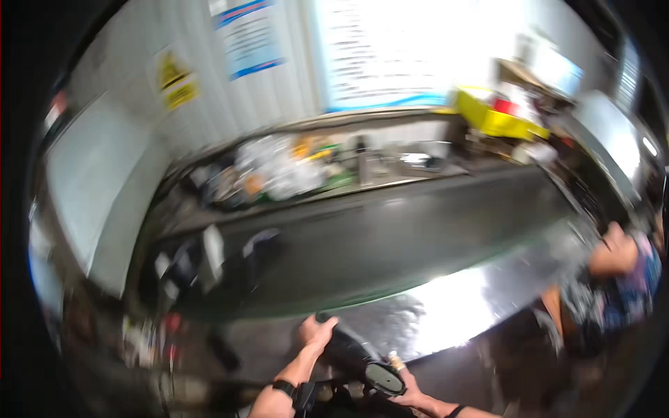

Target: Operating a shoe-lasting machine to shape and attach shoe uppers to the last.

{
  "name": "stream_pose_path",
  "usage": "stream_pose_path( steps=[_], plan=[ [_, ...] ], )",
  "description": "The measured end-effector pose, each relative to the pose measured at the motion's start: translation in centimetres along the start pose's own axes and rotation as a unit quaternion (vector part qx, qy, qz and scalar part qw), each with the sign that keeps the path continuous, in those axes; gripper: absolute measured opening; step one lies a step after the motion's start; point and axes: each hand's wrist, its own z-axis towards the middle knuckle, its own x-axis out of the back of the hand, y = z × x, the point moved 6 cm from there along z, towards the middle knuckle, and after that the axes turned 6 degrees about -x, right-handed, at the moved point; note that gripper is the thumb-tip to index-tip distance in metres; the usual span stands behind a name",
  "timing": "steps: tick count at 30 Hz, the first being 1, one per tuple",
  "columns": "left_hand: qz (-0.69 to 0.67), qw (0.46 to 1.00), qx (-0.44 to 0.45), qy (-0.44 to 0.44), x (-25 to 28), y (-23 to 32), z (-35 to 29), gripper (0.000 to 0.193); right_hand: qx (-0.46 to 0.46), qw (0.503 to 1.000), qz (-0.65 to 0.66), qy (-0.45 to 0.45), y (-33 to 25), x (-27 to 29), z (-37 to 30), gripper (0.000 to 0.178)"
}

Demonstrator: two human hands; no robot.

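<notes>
Long dark thing held at its 2 ends

The pale oval face of the long dark thing is close to the camera. The thing sits low in the picture, slanting between the person's 2 hands, over the near edge of the shiny surface. I can't tell if it touches the surface.

The left hand is curled around the far, thin end. The right hand is bent around the wide end, just beside the oval face. Some of its fingers are hidden, so I can't tell how hard it squeezes.

The thing looks stiff, because it makes a straight line from hand to hand. My guess is that the wide end is the heavy end, so that hand should do most of the lifting. The dark side may be smooth and a bit slippery. It doesn't look easy to break, but the picture is too blurry to be sure. A good way to hold it is with 1 hand wrapped around the thin end and 1 hand under the wide end, with fingers off the oval face.

Behind it lies a wide dark strip. Another person's arm is well apart, on the right.
</notes>
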Motion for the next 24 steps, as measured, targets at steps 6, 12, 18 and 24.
stream_pose_path(
  steps=[6, 12, 18, 24],
  plan=[
    [-0.066, 0.987, 0.091, 0.114, 9.5, -4.2, -4.0, 0.063, -0.018, 0.993, -0.074, -0.093, -8.5, -3.4, 2.4, 0.094],
    [-0.206, 0.945, 0.065, 0.246, 23.0, -3.5, -14.1, 0.057, -0.153, 0.922, 0.124, -0.333, -18.3, -9.2, 11.8, 0.088],
    [-0.225, 0.891, 0.096, 0.383, 30.5, -7.1, -25.1, 0.051, -0.412, 0.756, 0.157, -0.484, -20.1, -23.8, 5.9, 0.055],
    [-0.18, 0.815, 0.133, 0.535, 37.1, -14.0, -36.8, 0.039, -0.125, 0.81, 0.037, -0.571, -19.1, -34.5, 1.8, 0.053]
  ],
)
